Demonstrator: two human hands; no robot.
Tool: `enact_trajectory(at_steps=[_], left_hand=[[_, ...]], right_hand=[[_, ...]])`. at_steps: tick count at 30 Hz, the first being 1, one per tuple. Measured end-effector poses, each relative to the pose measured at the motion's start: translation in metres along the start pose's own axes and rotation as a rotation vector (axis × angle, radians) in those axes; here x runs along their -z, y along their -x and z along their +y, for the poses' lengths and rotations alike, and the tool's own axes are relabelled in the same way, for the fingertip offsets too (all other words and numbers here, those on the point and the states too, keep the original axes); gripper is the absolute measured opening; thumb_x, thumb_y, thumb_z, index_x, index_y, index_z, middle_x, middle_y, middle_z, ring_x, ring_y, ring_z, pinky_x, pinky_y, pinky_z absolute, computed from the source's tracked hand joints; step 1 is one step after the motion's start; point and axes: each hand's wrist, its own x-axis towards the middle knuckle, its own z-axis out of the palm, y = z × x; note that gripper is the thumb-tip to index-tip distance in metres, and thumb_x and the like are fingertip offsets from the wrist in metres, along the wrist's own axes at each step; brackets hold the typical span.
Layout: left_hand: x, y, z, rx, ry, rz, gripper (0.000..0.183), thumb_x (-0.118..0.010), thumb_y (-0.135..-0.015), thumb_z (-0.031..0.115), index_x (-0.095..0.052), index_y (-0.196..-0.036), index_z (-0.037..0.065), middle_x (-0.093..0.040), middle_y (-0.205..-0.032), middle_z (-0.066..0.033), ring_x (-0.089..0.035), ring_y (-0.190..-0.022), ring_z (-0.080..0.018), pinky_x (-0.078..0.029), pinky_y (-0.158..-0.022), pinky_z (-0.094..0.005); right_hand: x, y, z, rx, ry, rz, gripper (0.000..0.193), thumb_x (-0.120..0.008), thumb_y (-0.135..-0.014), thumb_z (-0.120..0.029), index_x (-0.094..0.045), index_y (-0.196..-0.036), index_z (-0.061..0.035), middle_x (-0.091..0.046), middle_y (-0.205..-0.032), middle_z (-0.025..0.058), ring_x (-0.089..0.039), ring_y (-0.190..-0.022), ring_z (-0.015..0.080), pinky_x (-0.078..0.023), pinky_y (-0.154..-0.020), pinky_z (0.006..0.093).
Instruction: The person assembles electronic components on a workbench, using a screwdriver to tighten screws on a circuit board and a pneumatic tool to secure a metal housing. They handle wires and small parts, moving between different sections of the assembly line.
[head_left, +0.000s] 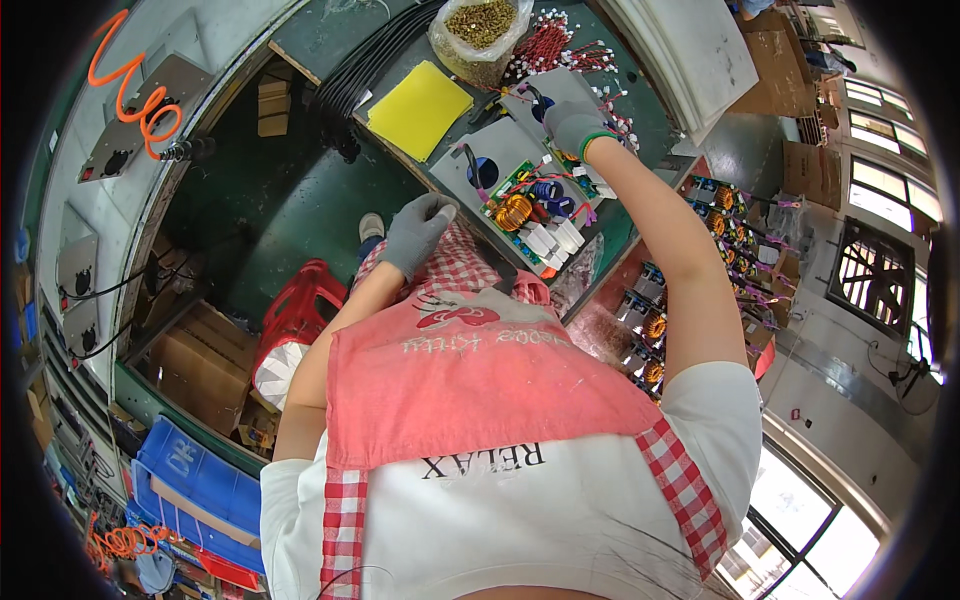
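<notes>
My right hand, in a grey glove with a green cuff, reaches over the far grey metal plate on the bench. Its fingers are bent down beside a round dark blue opening; what they grip is hidden. Nearer lies another grey metal plate with a blue round opening and a black cable. On it sits a circuit board with a copper coil, dark blue capacitors and white blocks. My left hand, also grey-gloved, hovers before the bench edge over my checkered apron, fingers curled in; anything inside them cannot be seen.
Yellow sheets lie left of the plates, next to black cables. Farther back are a bag of brass-coloured screws and red wires with white connectors. Several circuit boards stand at the right. A red stool is at my left.
</notes>
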Motion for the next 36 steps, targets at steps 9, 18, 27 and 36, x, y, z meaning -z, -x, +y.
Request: enact_trajectory(at_steps=[9,18,27,36], left_hand=[[-0.023,-0.017,-0.048,0.024,-0.074,-0.114,0.026,-0.058,-0.086,0.021,-0.063,-0.101,0.001,-0.064,-0.087,-0.0053,-0.057,-0.079,-0.0114,-0.045,-0.072,-0.0262],[-0.043,-0.031,-0.053,0.363,0.368,-0.360,0.028,-0.063,-0.082,0.019,-0.062,-0.103,0.000,-0.063,-0.086,-0.0071,-0.059,-0.072,-0.0150,-0.048,-0.063,-0.0286],[-0.077,-0.049,-0.084,0.565,0.624,-0.496,0.034,-0.069,-0.079,0.012,-0.062,-0.109,-0.001,-0.065,-0.091,-0.0066,-0.060,-0.074,-0.0163,-0.048,-0.067,-0.0271],[-0.085,-0.051,-0.030,0.663,0.384,-0.591,0.026,-0.065,-0.082,0.009,-0.062,-0.107,0.001,-0.066,-0.095,-0.0060,-0.064,-0.084,-0.0180,-0.051,-0.076,-0.0296]], right_hand=[[-0.002,-0.007,0.009,-0.020,-0.105,0.037,0.020,-0.065,-0.079,-0.024,-0.070,-0.092,-0.0112,-0.068,-0.096,0.0121,-0.066,-0.089,0.0284,-0.051,-0.076,0.0386],[0.037,-0.011,-0.010,0.036,-0.236,0.487,0.026,-0.060,-0.080,-0.025,-0.070,-0.099,-0.0109,-0.065,-0.103,0.0087,-0.060,-0.100,0.0259,-0.048,-0.082,0.0407],[0.026,-0.044,-0.024,0.140,-0.362,0.544,0.026,-0.063,-0.076,-0.031,-0.072,-0.091,-0.0114,-0.064,-0.098,0.0093,-0.059,-0.100,0.0253,-0.047,-0.078,0.0397],[0.023,-0.042,0.112,-0.146,-1.309,0.666,0.037,-0.058,-0.083,-0.043,-0.069,-0.086,-0.0075,-0.066,-0.080,0.0166,-0.064,-0.076,0.0322,-0.049,-0.073,0.0412]])
